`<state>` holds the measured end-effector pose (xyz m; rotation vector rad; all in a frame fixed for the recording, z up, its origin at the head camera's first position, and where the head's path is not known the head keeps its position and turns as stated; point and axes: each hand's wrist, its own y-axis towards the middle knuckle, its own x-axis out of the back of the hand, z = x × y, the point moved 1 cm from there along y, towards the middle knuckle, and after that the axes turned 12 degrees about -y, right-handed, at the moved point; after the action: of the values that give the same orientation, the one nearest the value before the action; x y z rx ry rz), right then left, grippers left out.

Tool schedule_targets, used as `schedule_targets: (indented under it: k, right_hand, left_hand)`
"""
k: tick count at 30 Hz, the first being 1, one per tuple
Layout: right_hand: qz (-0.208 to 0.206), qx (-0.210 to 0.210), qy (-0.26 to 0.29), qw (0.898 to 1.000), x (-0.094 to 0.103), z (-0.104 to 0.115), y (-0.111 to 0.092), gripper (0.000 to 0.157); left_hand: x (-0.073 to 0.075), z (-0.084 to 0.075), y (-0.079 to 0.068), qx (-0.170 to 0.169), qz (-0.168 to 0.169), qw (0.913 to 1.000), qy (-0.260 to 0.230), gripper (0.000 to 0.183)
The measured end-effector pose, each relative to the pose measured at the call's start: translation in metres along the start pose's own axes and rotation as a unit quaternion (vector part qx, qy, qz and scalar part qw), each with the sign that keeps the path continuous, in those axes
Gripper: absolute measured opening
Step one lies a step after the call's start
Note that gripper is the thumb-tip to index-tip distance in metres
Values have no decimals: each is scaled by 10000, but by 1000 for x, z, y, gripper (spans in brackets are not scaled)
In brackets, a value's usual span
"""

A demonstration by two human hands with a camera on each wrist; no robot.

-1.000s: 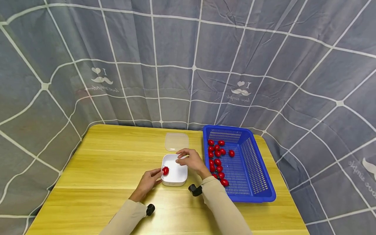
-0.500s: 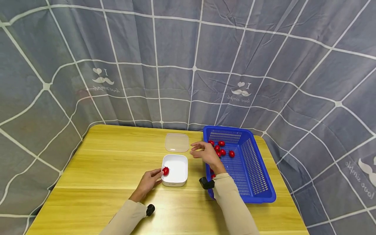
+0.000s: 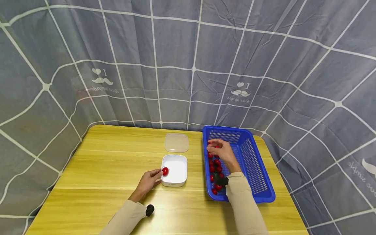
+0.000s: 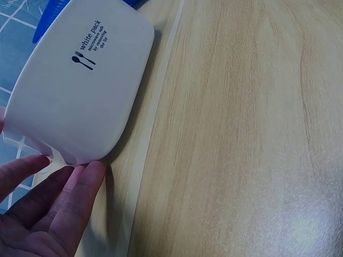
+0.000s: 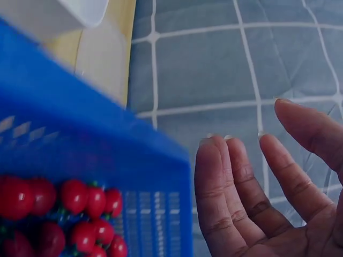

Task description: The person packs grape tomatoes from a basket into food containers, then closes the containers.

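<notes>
While one tomato (image 3: 165, 171) lies inside the box (image 3: 178, 168) by its left wall, the left hand (image 3: 147, 183) pinches that side. The right hand (image 3: 224, 154), its grip apart and empty, has crossed from beside the lid (image 3: 176, 143) to over the basket (image 3: 268, 197), so more tomatoes (image 3: 217, 162) seem within reach. The basket's left rim stands near its fingertips; table (image 3: 195, 182) shows between box and basket.
</notes>
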<state>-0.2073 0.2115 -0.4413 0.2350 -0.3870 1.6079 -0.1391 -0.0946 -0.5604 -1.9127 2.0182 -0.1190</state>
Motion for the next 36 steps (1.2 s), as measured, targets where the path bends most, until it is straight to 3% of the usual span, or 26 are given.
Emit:
schedule_targets:
  k: [10,36]
  right_hand:
    - [-216,-83,86,9997,19,-23,3,37]
    - [288,-845,-518,9947,32,-86,15,39]
  left_hand:
    - [1,0,1,17,35,10000,15,43]
    - [1,0,-1,-6,-9,10000,7,43]
